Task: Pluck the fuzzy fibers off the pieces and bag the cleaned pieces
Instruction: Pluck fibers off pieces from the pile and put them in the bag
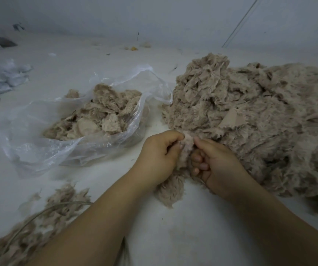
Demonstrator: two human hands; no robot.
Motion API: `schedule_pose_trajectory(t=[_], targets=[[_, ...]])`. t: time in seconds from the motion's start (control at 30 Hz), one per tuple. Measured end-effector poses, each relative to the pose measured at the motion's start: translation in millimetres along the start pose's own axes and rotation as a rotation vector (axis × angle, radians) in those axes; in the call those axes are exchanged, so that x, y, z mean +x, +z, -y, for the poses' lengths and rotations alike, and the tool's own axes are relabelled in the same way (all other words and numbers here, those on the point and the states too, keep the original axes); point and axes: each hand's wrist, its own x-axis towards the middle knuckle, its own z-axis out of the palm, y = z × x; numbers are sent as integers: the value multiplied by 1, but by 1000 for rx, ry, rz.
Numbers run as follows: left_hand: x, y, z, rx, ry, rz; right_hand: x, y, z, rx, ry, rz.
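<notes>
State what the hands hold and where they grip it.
Both hands, left hand and right hand, pinch one fuzzy piece at its upper edge; its lower part hangs below.

Left of the big heap of fuzzy beige fabric pieces: clear plastic bag holding pieces; nearer, left: loose plucked beige fibres.

White table w/ fuzzy pile, bag (clear plastic), plucked fluff.

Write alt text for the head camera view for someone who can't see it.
Both hands, left hand and right hand, pinch a fuzzy beige piece over a white table. A clear plastic bag of pieces lies left, a big pile right.
</notes>
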Motion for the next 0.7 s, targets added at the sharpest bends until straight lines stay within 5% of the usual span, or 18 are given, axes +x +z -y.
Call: schedule_pose_trajectory(t=[0.23, 0.47, 0.6, 0.7], targets=[[1, -2, 2, -143, -124, -71, -2, 0, 1, -65, 13, 15], [-4, -4, -11, 34, 272, -72, -4, 3, 3, -174, 30, 41], [-5, -8, -16, -79, 111, 31, -6, -1, 0, -159, -52, 72], [-4, -9, -18, -201, -55, -137, -7, -2, -1, -182, -68, 98]])
